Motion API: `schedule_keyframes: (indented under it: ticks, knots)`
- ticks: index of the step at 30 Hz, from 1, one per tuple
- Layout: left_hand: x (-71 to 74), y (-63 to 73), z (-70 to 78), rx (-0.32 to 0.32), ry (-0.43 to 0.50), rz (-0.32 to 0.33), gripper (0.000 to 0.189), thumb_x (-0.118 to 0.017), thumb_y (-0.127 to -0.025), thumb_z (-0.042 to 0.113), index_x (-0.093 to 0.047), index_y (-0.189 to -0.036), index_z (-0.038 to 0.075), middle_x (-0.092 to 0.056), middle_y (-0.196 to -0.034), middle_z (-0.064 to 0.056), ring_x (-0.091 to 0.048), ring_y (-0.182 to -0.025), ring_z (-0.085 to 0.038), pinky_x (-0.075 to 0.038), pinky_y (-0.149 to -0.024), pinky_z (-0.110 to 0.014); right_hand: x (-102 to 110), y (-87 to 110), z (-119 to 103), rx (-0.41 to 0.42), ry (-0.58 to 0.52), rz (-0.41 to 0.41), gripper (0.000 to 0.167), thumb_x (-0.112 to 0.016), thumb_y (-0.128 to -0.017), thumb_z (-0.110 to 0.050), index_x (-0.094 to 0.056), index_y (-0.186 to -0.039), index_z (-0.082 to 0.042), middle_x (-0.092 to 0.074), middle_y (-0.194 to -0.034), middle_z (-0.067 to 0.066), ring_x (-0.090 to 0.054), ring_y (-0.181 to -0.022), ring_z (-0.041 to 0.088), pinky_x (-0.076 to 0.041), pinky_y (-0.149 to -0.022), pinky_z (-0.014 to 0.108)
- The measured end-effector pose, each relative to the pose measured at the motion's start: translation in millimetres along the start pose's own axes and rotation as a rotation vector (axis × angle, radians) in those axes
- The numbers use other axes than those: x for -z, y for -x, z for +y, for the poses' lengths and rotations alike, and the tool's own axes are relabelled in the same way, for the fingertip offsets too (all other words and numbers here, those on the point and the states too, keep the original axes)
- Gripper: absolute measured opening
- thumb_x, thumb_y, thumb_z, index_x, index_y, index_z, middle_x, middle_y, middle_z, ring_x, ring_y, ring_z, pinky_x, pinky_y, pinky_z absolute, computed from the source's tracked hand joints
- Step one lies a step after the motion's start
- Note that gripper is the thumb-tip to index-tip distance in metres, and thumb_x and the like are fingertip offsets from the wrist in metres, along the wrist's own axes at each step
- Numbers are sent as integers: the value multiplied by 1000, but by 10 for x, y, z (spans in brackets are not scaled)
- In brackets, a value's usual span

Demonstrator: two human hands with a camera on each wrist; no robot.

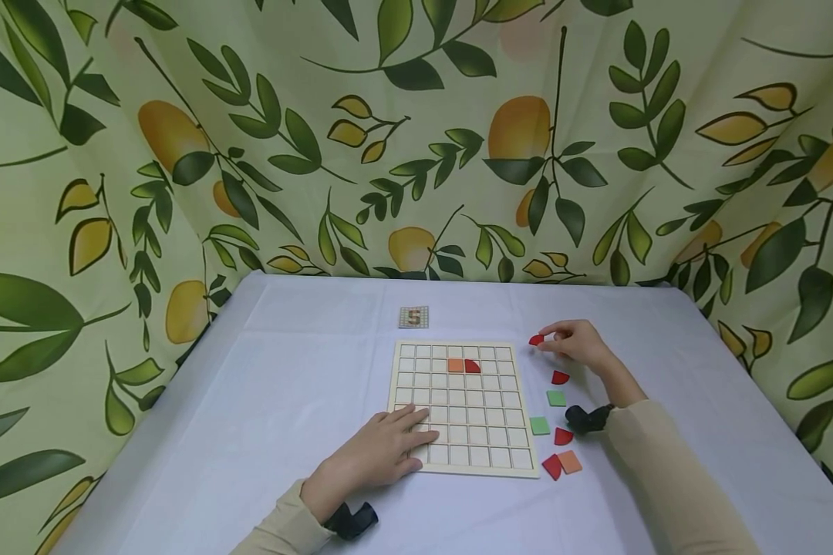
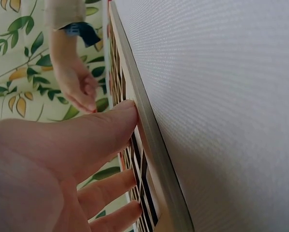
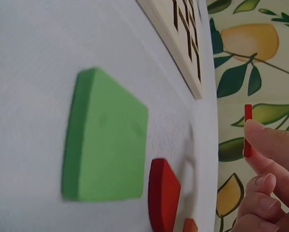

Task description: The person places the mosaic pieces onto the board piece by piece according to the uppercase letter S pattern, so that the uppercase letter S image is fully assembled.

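Note:
My left hand (image 1: 385,447) rests on the lower left of a pale wooden grid board (image 1: 482,416), its fingers spread. Seen from the left wrist, the thumb (image 2: 110,128) lies on the board's edge. To the right of the board's far corner, my right hand (image 1: 575,341) pinches a red quarter-circle tile (image 3: 247,133) between thumb and finger, held above the table. On the board, an orange square tile (image 1: 456,365) sits in a cell, with a red quarter-circle tile (image 1: 472,366) beside it.
Right of the board lie loose tiles: red quarter-circles (image 1: 560,378), green squares (image 1: 540,425) and an orange square (image 1: 570,462). Behind the board is a small gridded piece (image 1: 413,317) with an S-like figure. A leaf-patterned curtain (image 1: 451,193) stands beyond the white table (image 1: 305,347).

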State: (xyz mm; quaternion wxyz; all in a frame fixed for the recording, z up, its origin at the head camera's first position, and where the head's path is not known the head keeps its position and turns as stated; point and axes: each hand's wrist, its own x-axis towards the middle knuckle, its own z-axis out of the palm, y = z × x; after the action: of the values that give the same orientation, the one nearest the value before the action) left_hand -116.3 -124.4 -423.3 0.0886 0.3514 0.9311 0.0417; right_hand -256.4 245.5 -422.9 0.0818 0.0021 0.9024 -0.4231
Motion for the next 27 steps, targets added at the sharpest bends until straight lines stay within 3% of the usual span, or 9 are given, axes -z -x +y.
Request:
schedule_keyframes:
  ticks: [3,10,17,27]
  knots:
    - [-1,3,5,2,3,-2,46,-63,-98,36,-58,-143,27,-47,-156,-3,-41,-146,-26,-44,-109,-46,-21,10,-43,14,0,-4,40,-74,-90,-13,-65,-123,9,-42,-69,1,-43,-66,17,-36,-55,24]
    - [15,8,11,7,2,0,46,-64,-98,36,-58,-143,28,-47,-156,-3,-41,-146,-26,-44,-109,-45,-115,28,-145,52,15,14,35,-75,-89,-13,-70,-118,6,-45,-75,2,-43,-81,20,-36,-63,27]
    - [30,12,24,7,5,2,46,-64,-97,36,-59,-143,28,-47,-156,-4,-41,-146,-26,-44,-109,-46,-181,44,-226,105,-7,6,34,-77,-88,-12,-70,-116,7,-43,-73,1,-42,-78,20,-33,-59,26]
    - [-18,-6,4,-2,8,11,45,-62,-99,35,-59,-143,25,-47,-156,-6,-41,-146,-27,-44,-110,-47,-259,47,-334,150,7,0,31,-76,-88,-10,-71,-113,7,-41,-69,1,-41,-75,20,-35,-65,29]
